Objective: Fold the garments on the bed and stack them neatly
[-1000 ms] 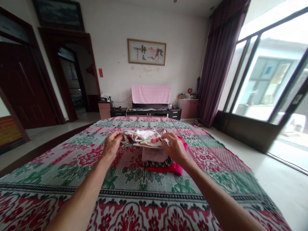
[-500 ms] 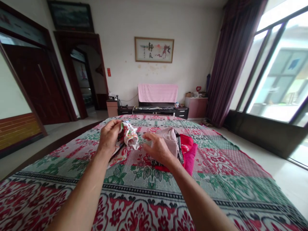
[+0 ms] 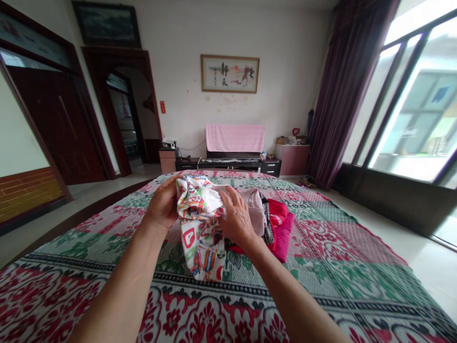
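A white garment with a colourful cartoon print [image 3: 203, 247] hangs between my hands, its upper part bunched and its lower part draping down over the bed cover. My left hand [image 3: 163, 202] grips its left edge, thumb and fingers closed on the cloth. On the other side my right hand [image 3: 236, 214] is closed on the garment's right edge. Just beyond my right hand lies a pile of folded clothes: a pale pink-grey garment [image 3: 255, 209], a black-and-white patterned one [image 3: 267, 224] and red and magenta ones [image 3: 283, 233].
A patterned red, green and white cover [image 3: 321, 247] spreads over the broad surface before me. Beyond it stands a low black cabinet [image 3: 185, 165] with a pink cloth [image 3: 235, 138] draped above it. A purple curtain [image 3: 342, 95] and windows are on the right, dark doors [image 3: 53, 119] on the left.
The printed garment has been spread wider and now hangs down between my hands. My right hand, which was open and apart from it, has taken hold of its right side.
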Action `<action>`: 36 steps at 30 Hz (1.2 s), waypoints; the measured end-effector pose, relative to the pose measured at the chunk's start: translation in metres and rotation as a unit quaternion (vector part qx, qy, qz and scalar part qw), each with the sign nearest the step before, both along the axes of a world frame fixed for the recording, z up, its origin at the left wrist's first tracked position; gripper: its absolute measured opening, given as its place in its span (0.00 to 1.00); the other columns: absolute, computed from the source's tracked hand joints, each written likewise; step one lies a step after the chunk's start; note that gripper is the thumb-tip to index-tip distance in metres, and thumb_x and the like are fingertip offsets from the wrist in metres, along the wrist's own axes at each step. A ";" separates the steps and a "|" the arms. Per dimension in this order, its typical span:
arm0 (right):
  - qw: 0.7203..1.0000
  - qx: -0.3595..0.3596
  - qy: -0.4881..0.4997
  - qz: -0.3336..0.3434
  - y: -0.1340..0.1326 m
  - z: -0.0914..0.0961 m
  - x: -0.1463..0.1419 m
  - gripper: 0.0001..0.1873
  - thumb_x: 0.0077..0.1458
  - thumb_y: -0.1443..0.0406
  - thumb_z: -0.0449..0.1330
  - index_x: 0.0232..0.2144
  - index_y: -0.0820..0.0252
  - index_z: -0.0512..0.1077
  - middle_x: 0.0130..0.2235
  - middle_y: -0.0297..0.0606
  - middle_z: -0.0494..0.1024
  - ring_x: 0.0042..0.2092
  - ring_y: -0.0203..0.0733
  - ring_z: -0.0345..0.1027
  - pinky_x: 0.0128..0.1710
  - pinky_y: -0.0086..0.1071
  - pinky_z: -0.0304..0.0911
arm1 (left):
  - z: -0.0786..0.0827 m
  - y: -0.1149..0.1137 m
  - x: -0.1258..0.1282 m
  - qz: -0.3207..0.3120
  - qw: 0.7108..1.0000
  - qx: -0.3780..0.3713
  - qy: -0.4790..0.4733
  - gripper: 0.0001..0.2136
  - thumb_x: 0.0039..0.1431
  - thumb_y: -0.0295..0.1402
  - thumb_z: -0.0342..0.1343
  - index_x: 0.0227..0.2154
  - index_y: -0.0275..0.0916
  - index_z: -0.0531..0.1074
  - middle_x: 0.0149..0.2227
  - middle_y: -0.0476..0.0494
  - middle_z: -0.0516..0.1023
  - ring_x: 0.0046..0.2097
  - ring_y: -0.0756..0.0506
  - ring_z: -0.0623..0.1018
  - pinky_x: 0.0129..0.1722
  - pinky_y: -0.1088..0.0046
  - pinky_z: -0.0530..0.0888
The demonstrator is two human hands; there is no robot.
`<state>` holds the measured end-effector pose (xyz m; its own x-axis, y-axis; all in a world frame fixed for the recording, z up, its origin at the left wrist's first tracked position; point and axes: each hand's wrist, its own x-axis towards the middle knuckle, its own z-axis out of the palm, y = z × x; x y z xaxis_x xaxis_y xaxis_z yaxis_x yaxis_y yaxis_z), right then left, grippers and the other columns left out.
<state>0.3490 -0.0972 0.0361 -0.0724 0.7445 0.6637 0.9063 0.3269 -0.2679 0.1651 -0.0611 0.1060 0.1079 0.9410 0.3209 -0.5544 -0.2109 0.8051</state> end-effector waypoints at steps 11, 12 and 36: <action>0.974 -0.209 -0.065 0.061 -0.010 0.023 0.038 0.20 0.44 0.50 0.64 0.34 0.57 0.75 0.36 0.40 0.77 0.38 0.43 0.67 0.37 0.36 0.60 | -0.008 0.010 -0.019 0.156 0.978 0.018 0.140 0.07 0.38 0.32 0.60 0.22 0.37 0.71 0.15 0.53 0.69 0.17 0.53 0.65 0.18 0.78 0.61; 0.966 -0.245 -0.041 0.072 -0.012 0.025 0.042 0.21 0.43 0.49 0.64 0.33 0.58 0.75 0.32 0.38 0.77 0.32 0.39 0.66 0.32 0.32 0.59 | -0.009 0.012 -0.022 0.165 0.972 0.022 0.164 0.07 0.39 0.33 0.60 0.22 0.37 0.71 0.14 0.54 0.67 0.17 0.54 0.64 0.18 0.79 0.59; 0.886 -0.033 0.417 0.199 -0.015 0.047 0.035 0.14 0.47 0.63 0.57 0.39 0.59 0.72 0.37 0.37 0.78 0.35 0.37 0.71 0.37 0.32 0.67 | -0.029 0.002 0.015 0.049 0.887 0.152 0.433 0.07 0.47 0.37 0.59 0.23 0.40 0.77 0.17 0.53 0.70 0.19 0.50 0.67 0.19 0.77 0.60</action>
<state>0.3836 -0.1125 0.0834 0.1574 0.8092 0.5661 0.1992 0.5354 -0.8207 0.1796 -0.0590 0.0775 0.3608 0.8435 0.3979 0.2769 -0.5042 0.8180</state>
